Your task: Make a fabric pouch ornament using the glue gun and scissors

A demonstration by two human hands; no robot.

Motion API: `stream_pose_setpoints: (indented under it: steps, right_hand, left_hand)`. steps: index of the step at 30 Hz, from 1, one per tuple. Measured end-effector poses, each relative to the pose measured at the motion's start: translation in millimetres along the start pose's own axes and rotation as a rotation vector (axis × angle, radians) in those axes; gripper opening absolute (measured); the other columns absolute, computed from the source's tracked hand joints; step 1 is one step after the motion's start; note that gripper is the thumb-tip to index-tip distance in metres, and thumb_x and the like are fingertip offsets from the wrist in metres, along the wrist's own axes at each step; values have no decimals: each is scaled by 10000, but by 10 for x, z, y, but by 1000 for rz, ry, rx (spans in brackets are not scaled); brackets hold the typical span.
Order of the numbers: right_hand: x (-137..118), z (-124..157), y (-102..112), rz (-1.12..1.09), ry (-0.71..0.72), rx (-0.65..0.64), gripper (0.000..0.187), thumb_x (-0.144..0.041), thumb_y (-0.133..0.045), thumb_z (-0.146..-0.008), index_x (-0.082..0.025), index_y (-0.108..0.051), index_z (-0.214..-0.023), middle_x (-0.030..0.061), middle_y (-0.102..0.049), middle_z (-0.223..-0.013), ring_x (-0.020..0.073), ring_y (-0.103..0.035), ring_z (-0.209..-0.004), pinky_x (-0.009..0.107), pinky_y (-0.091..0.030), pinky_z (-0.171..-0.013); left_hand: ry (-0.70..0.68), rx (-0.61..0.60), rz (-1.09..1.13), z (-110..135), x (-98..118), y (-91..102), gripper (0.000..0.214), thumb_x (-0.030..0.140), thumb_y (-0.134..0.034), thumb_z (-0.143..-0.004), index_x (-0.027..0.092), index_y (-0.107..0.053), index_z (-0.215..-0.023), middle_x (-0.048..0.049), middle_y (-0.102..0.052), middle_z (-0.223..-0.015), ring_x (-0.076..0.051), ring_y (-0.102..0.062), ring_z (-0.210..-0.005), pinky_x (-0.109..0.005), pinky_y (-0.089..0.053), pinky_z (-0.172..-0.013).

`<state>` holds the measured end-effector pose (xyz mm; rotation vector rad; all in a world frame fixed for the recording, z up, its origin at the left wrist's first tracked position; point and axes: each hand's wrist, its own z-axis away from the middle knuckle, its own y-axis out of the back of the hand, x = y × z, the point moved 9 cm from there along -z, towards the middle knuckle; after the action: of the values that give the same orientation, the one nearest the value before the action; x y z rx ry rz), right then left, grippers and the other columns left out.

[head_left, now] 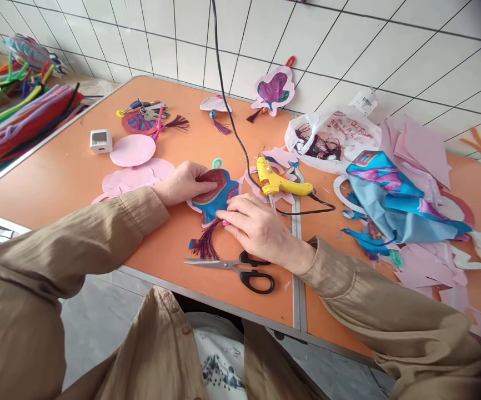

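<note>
A fish-shaped fabric ornament [215, 194] in blue and red lies on the orange table [69, 172], with a purple tassel [205, 244] at its near end and a small blue loop at the far end. My left hand [184, 182] rests on its left edge, fingers curled and pressing the cloth down. My right hand [257, 228] lies flat beside it, fingertips pressing the ornament's lower right edge near the tassel. Neither hand lifts it.
Black-handled scissors [240, 269] lie just below my right hand. A yellow glue gun [277, 182] with a black cord sits behind it. Pink cut shapes [134, 161], finished ornaments [272, 90], a bag [332, 136], blue fabric scraps [390, 194] and pipe cleaners [19, 116] surround the work.
</note>
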<state>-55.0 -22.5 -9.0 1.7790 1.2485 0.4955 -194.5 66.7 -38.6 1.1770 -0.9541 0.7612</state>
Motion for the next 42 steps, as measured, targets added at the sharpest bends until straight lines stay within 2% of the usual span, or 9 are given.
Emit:
stream_pose_setpoints:
  steps: [4,9,14,19,26,29,34,39,42]
  right_hand:
    - [5,-16,31,-92,-24,-27,262,-144,-518,-997,-193,-737,-1133,105,-738,-984,279,-680,-1024,489,-584,-914]
    - [107,-32,256,-237,-113,110,169,-205,-586,-954,-218,-697,-828,80,-738,-949,263,-710,-957,473,-585,-880]
    - [475,35,343,-233,-386,246,206,-131,-554,-926,-216,-716,-1020,78,-736,-1000,214,-711,-852,401,-621,-774]
    - [591,71,229,-261,-444,217,261,-126,-597,-895,-184,-718,-1118,87,-745,-1016,175,-708,-751,354,-633,-735]
    - [554,62,173,-188,-378,179,325,-79,-566,-895,-182,-700,-1172,101,-746,-1070,189,-718,-769,388,-635,-782]
    - [557,53,213,-106,-360,153,349,-65,-529,-927,-200,-699,-1199,103,-760,-1061,234,-735,-903,414,-624,-853]
    - [619,53,247,30,-373,10,390,-11,-479,-915,-187,-727,-1159,118,-763,-978,301,-704,-961,472,-576,-862]
    - [649,45,329,68,-387,-18,292,-24,-538,-892,-179,-742,-1033,123,-748,-963,317,-694,-958,482,-557,-854]
    - [603,18,358,39,-360,-7,271,-44,-563,-893,-199,-735,-1035,109,-742,-1001,302,-694,-990,475,-568,-882]
  left_hand:
    - [-66,-93,-60,-8,1,-67,298,450,-697,-740,153,-694,-753,22,-567,-648,-126,-484,-644,-229,-388,-576]
    - [-83,-117,-51,-15,1,-77,319,476,-711,-709,162,-652,-698,24,-527,-624,-123,-474,-617,-232,-369,-553]
    - [-62,-125,23,-29,-12,-71,288,439,-743,-681,160,-677,-716,17,-596,-650,-130,-533,-629,-229,-417,-565]
    - [-83,-165,30,-37,-29,-111,408,504,-764,-684,138,-715,-860,-23,-695,-753,-161,-612,-682,-259,-502,-618]
    - [-207,242,-368,86,153,177,667,511,-698,-813,129,-642,-1356,-143,-694,-1198,-236,-658,-915,-392,-565,-842]
    - [-383,337,-542,206,343,192,390,425,-662,-893,191,-742,-1193,-123,-690,-1155,-250,-648,-975,-392,-560,-872]
    - [-648,60,-564,309,438,-164,260,335,-561,-986,213,-790,-965,-104,-736,-1002,-219,-660,-913,-353,-547,-853]
    - [-487,146,-793,115,367,-165,332,322,-574,-972,161,-755,-1198,-166,-729,-1245,-321,-631,-1105,-458,-521,-968]
    - [-313,99,-889,-76,298,-157,449,305,-639,-899,144,-702,-1313,-171,-731,-1197,-360,-614,-1149,-477,-513,-979]
